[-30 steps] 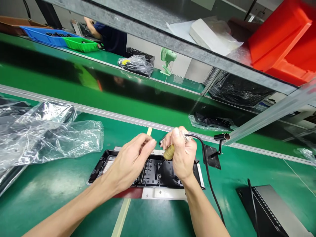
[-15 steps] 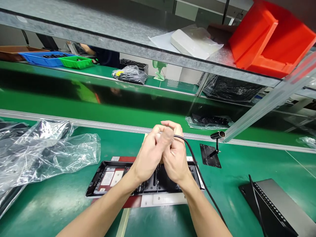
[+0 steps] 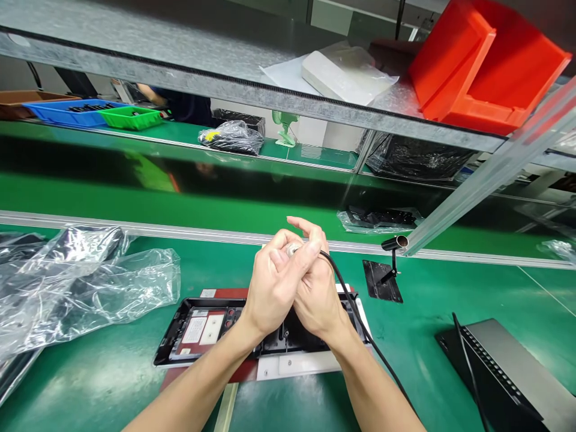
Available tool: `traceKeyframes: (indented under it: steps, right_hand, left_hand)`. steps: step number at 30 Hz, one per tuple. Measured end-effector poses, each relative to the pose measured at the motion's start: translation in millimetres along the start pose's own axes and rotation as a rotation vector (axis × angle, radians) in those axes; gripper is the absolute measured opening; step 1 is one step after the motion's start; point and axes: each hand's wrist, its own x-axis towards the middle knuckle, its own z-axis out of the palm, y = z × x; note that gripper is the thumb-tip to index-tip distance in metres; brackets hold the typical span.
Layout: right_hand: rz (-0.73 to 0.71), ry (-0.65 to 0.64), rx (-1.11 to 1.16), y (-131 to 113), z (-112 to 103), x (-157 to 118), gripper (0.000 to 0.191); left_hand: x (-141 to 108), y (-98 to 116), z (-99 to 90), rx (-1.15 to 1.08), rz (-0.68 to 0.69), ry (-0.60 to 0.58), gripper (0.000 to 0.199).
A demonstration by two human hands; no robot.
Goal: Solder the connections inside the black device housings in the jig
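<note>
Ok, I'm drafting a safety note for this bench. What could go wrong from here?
The left hand and right hand are clasped around a corded tool, largely hiding it; a slip might mark the black plastic housing beneath and go unnoticed.
The black cable passes across the housing's right end in this view, so it could snag there.

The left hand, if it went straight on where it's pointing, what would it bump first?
Probably the right hand: the left hand leans toward it and the two seem to touch, though depth is hard to judge.
</note>
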Motion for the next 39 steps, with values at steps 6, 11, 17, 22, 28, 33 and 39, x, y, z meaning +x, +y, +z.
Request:
traceKeyframes:
  steps: [6,11,17,22,28,33,39]
  right_hand:
    - [-0.011,-0.039,-0.022,1.0,-4.5,-0.6,0.035]
    - [0.008,-0.055,-0.002,0.8,-8.4,0.5,0.036]
    - [-0.001,-0.112,0.101,0.0,-7.0,2.5,0.011]
    - [0.021,-0.128,0.246,3.7,-0.7,2.0,0.013]
    - [0.035,-0.128,0.283,5.0,0.6,1.8,0.014]
    - [-0.012,-0.1,0.272,3.5,1.5,2.2,0.022]
    - [-0.004,-0.091,0.286,7.6,3.9,1.8,0.021]
  left_hand:
    - [2.7,-2.9,-1.7,-0.004,-0.027,-0.058,0.039]
    - [3.0,-1.7,1.3,-0.013,-0.025,-0.073,0.04]
    - [1.6,0.0,4.8,-0.05,-0.008,-0.074,0.036]
    - [1.2,-0.8,5.6,0.013,0.045,-0.029,0.041]
    - [0.7,-0.9,6.1,0.022,0.056,-0.01,0.042]
    - [0.4,-1.6,6.2,0.013,0.058,0.002,0.042]
    - [1.0,-2.3,6.0,0.009,0.08,-0.013,0.042]
